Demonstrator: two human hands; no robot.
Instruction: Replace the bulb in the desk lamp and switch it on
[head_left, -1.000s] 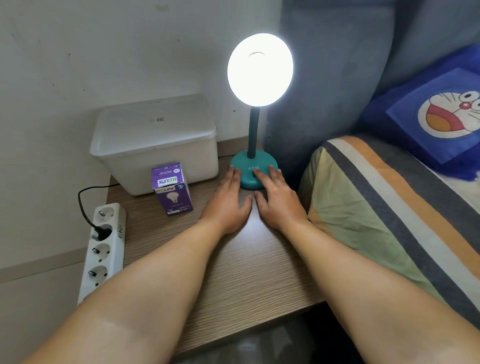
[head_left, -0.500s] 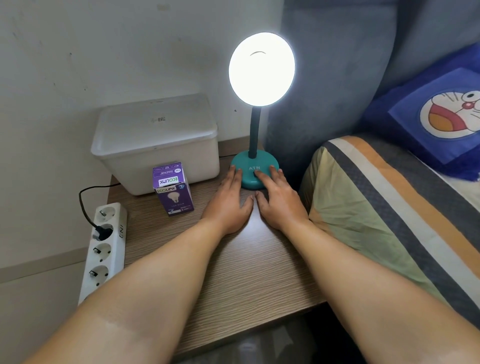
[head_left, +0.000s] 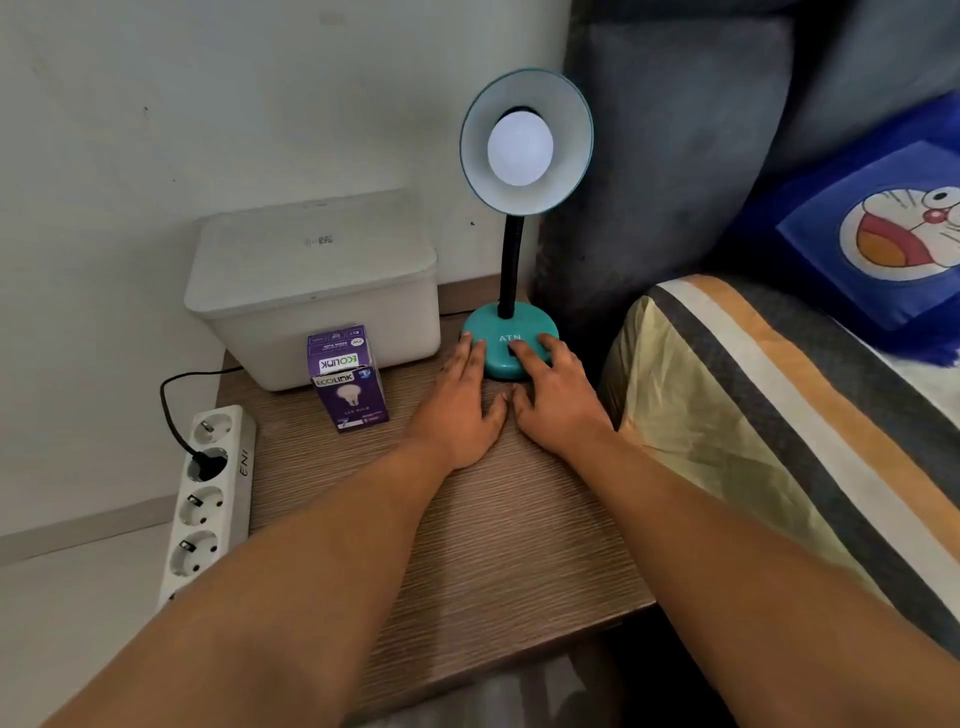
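Observation:
A teal desk lamp stands at the back of the wooden bedside table. Its round shade faces me, and the white bulb inside it is dark. My left hand lies flat on the table with its fingertips against the left of the teal base. On the base's front rests my right hand, with one finger on the dark switch. A purple bulb box stands upright to the left of my hands. Both hands hold nothing.
A white lidded bin sits against the wall behind the box. A white power strip with one black plug hangs off the table's left side. A striped pillow and a blue cartoon cushion lie on the right.
The lamp was lit in both earlier frames and is now dark. My hands have stayed at the base, with the right finger on the switch.

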